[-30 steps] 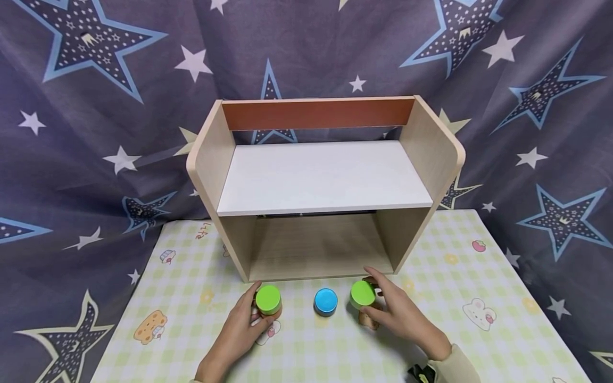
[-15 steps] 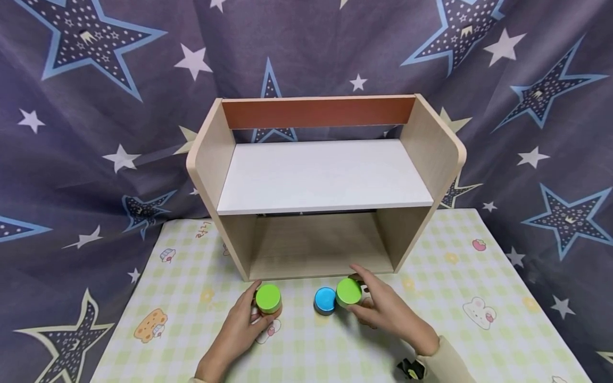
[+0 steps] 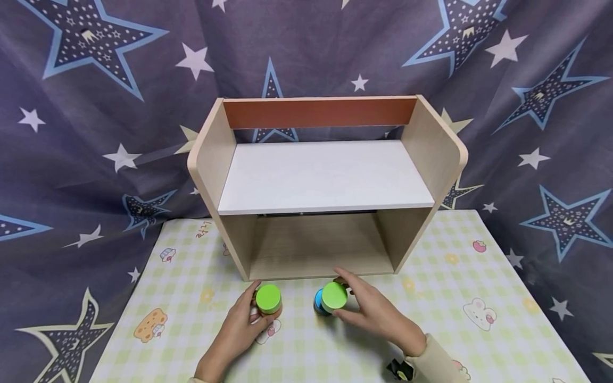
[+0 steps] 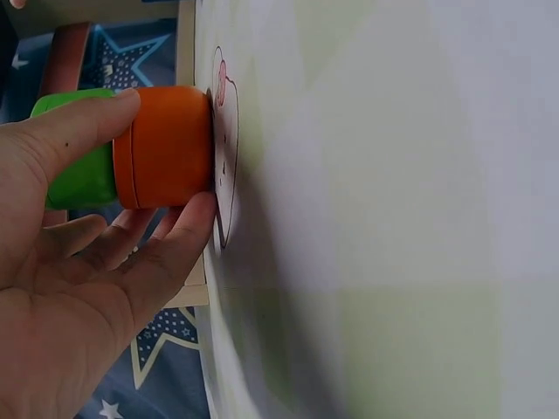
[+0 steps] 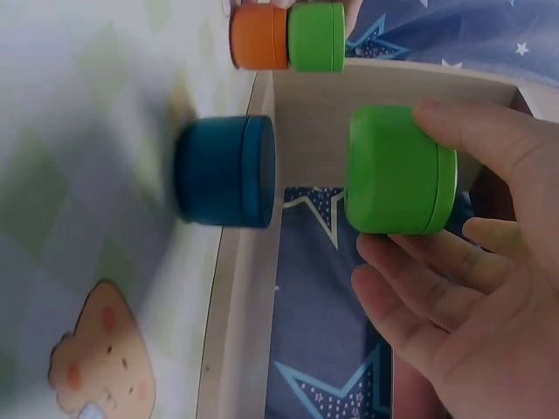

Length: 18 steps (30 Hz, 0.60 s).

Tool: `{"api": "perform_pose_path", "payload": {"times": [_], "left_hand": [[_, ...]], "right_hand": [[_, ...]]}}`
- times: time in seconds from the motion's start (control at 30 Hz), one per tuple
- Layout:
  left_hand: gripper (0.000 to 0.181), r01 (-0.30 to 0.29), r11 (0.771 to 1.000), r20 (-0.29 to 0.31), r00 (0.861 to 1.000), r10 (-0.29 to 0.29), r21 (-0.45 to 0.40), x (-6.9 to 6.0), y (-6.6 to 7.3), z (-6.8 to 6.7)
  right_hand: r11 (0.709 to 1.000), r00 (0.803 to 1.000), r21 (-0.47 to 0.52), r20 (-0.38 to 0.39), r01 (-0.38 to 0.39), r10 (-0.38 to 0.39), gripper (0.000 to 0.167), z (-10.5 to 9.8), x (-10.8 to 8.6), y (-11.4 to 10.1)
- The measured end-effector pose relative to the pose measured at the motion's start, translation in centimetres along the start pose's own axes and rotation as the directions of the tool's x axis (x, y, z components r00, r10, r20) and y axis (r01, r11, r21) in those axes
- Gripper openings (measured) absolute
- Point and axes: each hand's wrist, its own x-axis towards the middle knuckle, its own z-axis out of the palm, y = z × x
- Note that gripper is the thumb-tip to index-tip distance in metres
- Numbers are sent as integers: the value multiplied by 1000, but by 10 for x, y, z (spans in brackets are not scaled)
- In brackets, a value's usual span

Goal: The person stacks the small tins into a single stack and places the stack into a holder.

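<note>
My left hand [image 3: 234, 331] holds a stack of two small round lidded jars that stands on the tablecloth. The green jar [image 3: 268, 299] sits on top of the orange jar [image 4: 170, 147]. In the left wrist view, thumb and fingers lie round the orange jar. My right hand [image 3: 380, 316] grips another green jar [image 5: 397, 170] between thumb and fingers, off the table. Below it a blue jar [image 5: 218, 170] stands upright on the cloth. A gap separates these two jars in the right wrist view. From the head view, the green jar partly covers the blue one.
A wooden shelf unit [image 3: 325, 178] with a white upper board stands right behind the jars, its lower edge close to both hands. The table wears a green checked cloth [image 3: 182, 298]. A starry curtain [image 3: 316, 42] hangs behind.
My right hand has moved left with its green jar, from beside the blue jar to above it. The left hand and its stack have stayed in place.
</note>
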Motion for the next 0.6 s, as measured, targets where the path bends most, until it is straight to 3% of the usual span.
{"api": "perform_pose_path", "payload": {"times": [0.2, 0.6], "left_hand": [[93, 30, 999, 7, 1000, -30, -18, 0, 0, -1], [93, 46, 997, 7, 999, -46, -66, 1, 0, 1]], "right_hand": [[999, 999, -44, 26, 24, -23, 87, 7, 8, -10], [999, 998, -25, 60, 28, -27, 87, 17, 26, -23]]}}
